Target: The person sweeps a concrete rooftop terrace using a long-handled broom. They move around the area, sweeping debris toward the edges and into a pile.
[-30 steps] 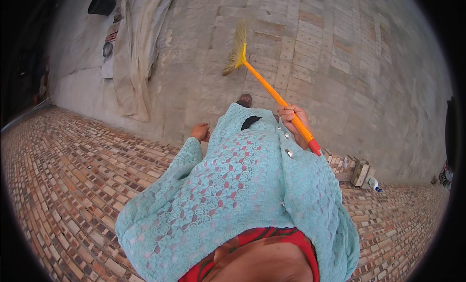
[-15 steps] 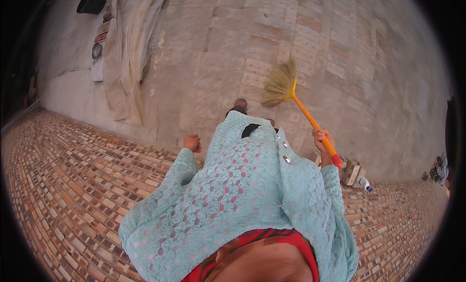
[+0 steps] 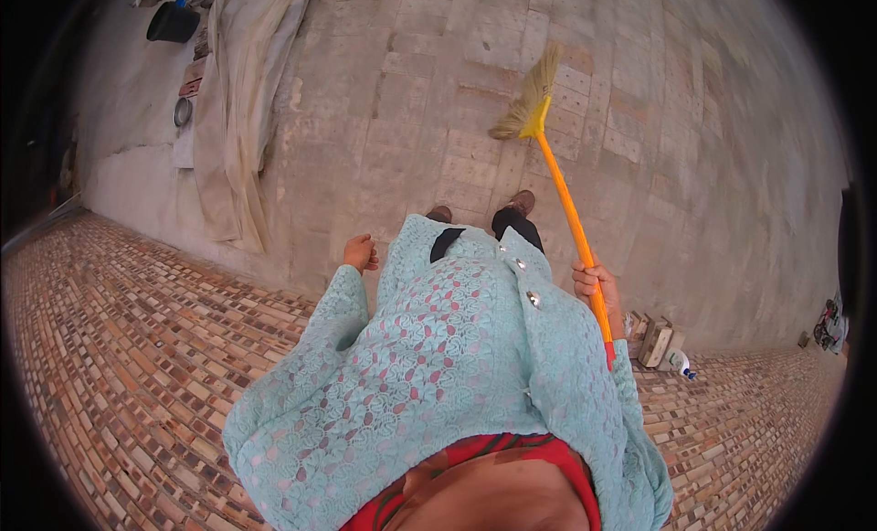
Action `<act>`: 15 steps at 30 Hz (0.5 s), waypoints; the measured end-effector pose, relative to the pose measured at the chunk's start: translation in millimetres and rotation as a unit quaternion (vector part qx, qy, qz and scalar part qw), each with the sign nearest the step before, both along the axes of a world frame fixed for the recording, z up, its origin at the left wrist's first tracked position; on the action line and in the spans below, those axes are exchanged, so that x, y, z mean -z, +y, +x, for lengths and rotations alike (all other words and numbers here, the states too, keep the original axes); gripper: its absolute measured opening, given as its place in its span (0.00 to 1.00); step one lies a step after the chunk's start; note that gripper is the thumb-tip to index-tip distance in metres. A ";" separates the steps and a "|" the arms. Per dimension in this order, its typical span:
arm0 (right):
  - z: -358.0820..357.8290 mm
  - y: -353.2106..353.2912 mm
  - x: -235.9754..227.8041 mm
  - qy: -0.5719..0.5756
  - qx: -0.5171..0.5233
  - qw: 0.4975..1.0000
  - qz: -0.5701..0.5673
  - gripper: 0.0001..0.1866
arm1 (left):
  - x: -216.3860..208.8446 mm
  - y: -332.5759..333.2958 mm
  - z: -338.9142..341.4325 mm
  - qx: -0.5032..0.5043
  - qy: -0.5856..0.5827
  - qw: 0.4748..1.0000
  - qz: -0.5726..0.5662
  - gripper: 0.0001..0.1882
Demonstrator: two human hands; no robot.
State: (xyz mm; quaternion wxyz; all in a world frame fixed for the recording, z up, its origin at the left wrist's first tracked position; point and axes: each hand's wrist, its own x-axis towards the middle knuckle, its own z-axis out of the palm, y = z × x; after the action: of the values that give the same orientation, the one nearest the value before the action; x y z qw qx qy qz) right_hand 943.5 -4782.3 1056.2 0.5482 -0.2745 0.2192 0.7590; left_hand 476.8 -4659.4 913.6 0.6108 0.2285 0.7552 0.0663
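Observation:
My right hand (image 3: 597,281) is wrapped round the orange handle of a broom (image 3: 568,203). Its fan of pale straw bristles spreads from a yellow collar, out in front of me over the paved ground. The handle's red end points back past my right wrist. My left hand (image 3: 361,253) hangs beside my light blue lace top, fingers curled in and nothing seen in them. Both of my brown shoes (image 3: 522,202) show on the ground below the broom.
A long beige cloth sheet (image 3: 239,120) lies at the left, with a black bucket (image 3: 174,22) and a round metal ring-like thing (image 3: 183,111) beyond it. At the right, a stack of blocks (image 3: 655,341) and a white bottle (image 3: 677,361) sit by the brick wall (image 3: 183,339).
The broom head has swung farther out ahead of me, and its handle stands steeper. My right hand has come slightly lower and left. My right shoe has stepped forward into view.

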 end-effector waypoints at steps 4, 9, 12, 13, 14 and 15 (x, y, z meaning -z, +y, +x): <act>-2.9 61.9 43.6 0.099 -0.045 0.994 0.000 0.23 | -28.9 -4.5 18.0 -0.009 0.021 1.000 0.003 0.21; 4.1 102.1 96.7 0.057 -0.147 0.987 -0.009 0.13 | -35.5 -3.2 39.3 0.006 0.026 1.000 0.002 0.20; 47.8 89.2 110.5 0.110 -0.088 0.988 -0.058 0.11 | -40.2 7.0 60.9 -0.010 0.010 1.000 0.015 0.20; 65.5 78.9 109.9 0.143 -0.051 0.985 -0.079 0.11 | -46.3 10.9 68.0 -0.009 0.008 1.000 0.019 0.21; 81.7 67.7 109.0 0.131 -0.027 0.988 -0.082 0.11 | -48.4 10.8 68.1 0.003 0.017 1.000 0.018 0.21; 98.9 59.2 106.1 0.118 -0.003 0.990 -0.082 0.11 | -47.6 13.0 69.8 0.015 0.025 0.999 0.020 0.21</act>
State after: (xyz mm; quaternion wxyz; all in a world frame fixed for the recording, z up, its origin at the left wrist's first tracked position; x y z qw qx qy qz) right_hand 1042.4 -4723.1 950.1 0.4923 -0.2279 0.3429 0.7669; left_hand 546.6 -4646.4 961.2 0.5884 0.2537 0.7649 0.0661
